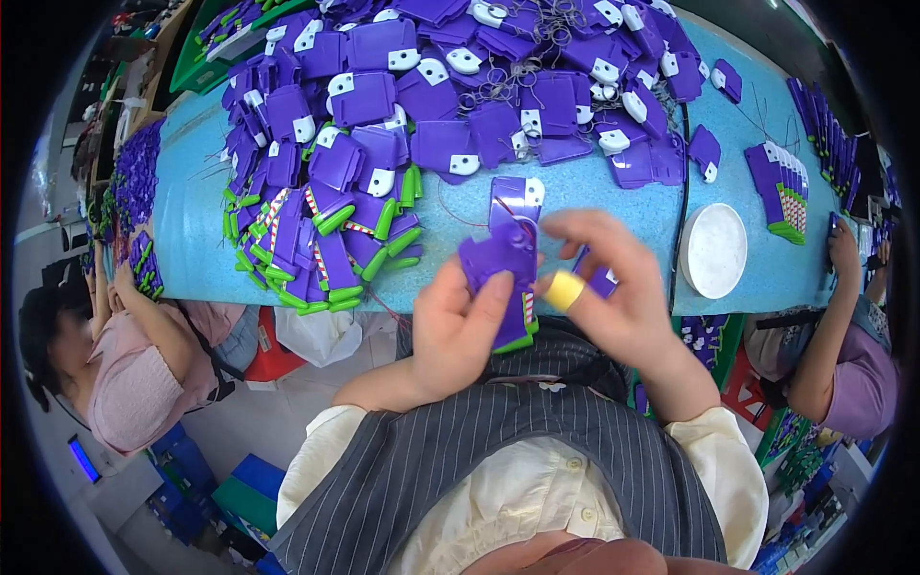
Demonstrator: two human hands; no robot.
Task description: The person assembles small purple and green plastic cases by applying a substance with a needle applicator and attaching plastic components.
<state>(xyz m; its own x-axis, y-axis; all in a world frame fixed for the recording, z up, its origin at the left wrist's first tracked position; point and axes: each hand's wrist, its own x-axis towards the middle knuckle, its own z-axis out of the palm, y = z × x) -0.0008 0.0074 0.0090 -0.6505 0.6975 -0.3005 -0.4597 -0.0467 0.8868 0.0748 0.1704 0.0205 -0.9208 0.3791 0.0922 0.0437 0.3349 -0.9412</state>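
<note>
My left hand (455, 331) is closed on a purple plastic housing (503, 257), its thumb pressing on the face. A green end and a red-and-white striped strip show at the lower edge of what it holds. My right hand (613, 287) is just to the right, thumb and fingers apart, with yellow tape (563, 290) round the thumb. A bit of purple shows between those fingers; I cannot make out whether it is held. Beyond the hands a purple piece with a white end (517, 196) lies on the blue table (402, 206), a thin red wire near it.
Purple housings with white ends (383, 48) form a large heap, metal rings (556, 24) among them. Green-tipped pieces (326, 244) pile up at left. A white bowl (714, 251) stands at right near a row of pieces (778, 192). Co-workers sit at left (144, 374) and right (843, 355).
</note>
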